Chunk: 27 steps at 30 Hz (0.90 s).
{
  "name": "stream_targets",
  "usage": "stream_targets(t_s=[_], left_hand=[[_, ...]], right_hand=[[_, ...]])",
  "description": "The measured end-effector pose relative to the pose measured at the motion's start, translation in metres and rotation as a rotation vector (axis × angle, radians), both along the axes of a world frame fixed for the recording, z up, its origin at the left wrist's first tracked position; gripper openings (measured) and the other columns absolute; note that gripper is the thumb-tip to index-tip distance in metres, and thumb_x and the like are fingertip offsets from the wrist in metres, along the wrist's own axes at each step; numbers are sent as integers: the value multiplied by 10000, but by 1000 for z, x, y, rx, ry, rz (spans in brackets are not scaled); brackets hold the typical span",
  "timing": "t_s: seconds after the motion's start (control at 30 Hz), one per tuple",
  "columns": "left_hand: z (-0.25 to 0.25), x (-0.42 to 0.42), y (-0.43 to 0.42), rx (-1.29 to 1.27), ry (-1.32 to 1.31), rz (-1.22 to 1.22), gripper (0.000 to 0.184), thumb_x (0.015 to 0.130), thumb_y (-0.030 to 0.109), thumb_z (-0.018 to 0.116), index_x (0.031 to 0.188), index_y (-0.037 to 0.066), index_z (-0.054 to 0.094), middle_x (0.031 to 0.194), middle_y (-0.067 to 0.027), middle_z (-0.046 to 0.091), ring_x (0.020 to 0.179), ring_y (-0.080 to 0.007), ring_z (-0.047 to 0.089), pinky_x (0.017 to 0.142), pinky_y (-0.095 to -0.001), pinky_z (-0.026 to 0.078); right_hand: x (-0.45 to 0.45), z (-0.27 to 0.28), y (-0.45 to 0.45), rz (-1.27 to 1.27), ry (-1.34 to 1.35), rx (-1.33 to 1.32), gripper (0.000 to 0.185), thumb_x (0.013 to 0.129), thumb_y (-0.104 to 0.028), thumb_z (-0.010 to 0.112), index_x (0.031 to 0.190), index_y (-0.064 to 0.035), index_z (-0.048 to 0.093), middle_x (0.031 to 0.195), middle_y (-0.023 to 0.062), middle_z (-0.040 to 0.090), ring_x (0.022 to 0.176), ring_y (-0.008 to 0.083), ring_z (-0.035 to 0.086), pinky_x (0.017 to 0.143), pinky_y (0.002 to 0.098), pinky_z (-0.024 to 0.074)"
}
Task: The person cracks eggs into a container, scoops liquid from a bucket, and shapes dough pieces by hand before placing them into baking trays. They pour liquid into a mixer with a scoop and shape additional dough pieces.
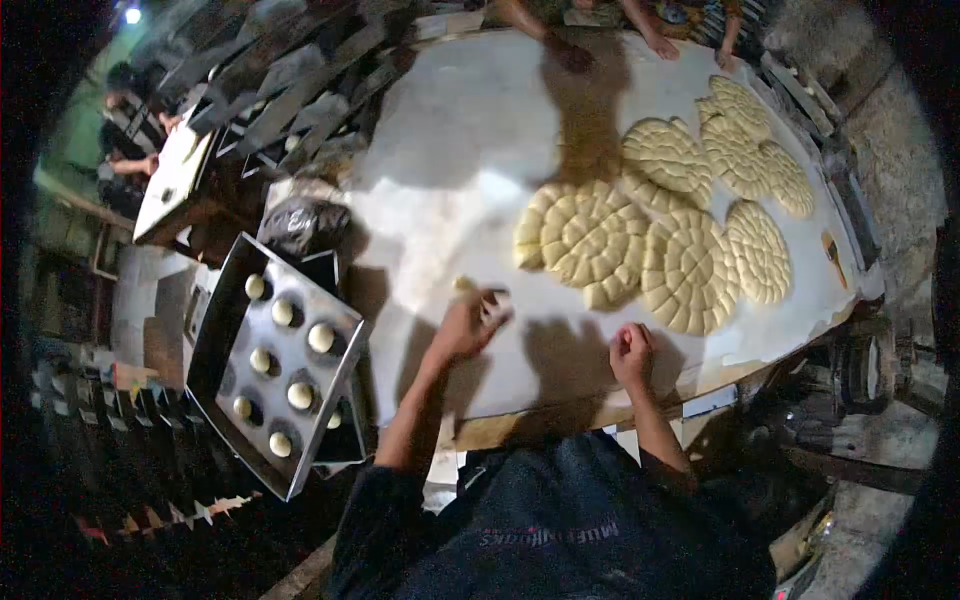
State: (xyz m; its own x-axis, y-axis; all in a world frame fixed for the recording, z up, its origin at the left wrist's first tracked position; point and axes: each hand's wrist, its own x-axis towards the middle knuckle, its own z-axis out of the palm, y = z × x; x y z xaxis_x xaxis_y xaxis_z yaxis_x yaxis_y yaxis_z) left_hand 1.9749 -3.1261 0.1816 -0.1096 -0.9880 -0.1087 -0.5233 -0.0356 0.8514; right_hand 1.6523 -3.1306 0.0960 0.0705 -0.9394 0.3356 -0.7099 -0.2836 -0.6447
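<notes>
My left hand (468, 328) is over the near part of the white-topped table (420, 245), its fingers curled around a small pale piece (496, 308) that looks like dough. Just beyond it, a small dough lump (463, 284) lies on the tabletop. My right hand (631, 354) has its fingers drawn together near the front edge; whatever they may hold is hidden. Flat dough rounds divided into many small pieces, such as the nearest round (690, 270) and the one left of it (582, 240), lie beyond my right hand.
At left, a metal tray (232, 330) holds several spaced dough balls (300, 395), with another tray partly beneath it. A dark plastic bag (305, 226) sits behind. An orange-handled scraper (833, 258) lies far right. Other people's hands (662, 46) are at the far edge; another person (130, 140) stands left.
</notes>
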Motion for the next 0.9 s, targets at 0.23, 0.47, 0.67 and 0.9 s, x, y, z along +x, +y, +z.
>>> stream_targets(t_s=[0.23, 0.47, 0.67, 0.9], left_hand=[[-78, -86, -138, -30, -558, 490, 492, 853, 438, 621, 1018, -24, 576, 991, -240, 612, 946, -383, 595, 828, -470, 455], [-91, -64, -105, -15, -91, 705, 581, 824, 349, 680, 1125, -38, 369, 876, -247, 618, 797, -364, 615, 737, -407, 495], [-114, -70, -24, 45, -13, 918, 623, 827, 291, 654, 1239, -10, 297, 902, -237, 605, 822, -360, 613, 744, -442, 482], [-82, -101, 105, -200, 958, 547, 299, 898, 87, 605, 1159, -6, 491, 1094, -89, 575, 937, -175, 605, 741, -263, 531]], right_hand=[[-19, -1, -12, 15, -161, -150, 57, 759, -59, 598, 805, -39, 572, 694, 120, 529, 667, 309, 542, 615, 397, 440], [-19, -6, -19, 29, -326, 4, 74, 756, -70, 608, 784, -34, 550, 702, 112, 531, 649, 303, 539, 594, 393, 431], [-20, -25, -22, 5, -300, -79, 71, 733, -63, 602, 777, -64, 545, 676, 70, 529, 579, 205, 513, 562, 319, 424], [44, 23, 73, 458, -778, 542, 510, 831, -336, 611, 1236, -38, 524, 990, 65, 606, 850, 119, 555, 784, 273, 458]])
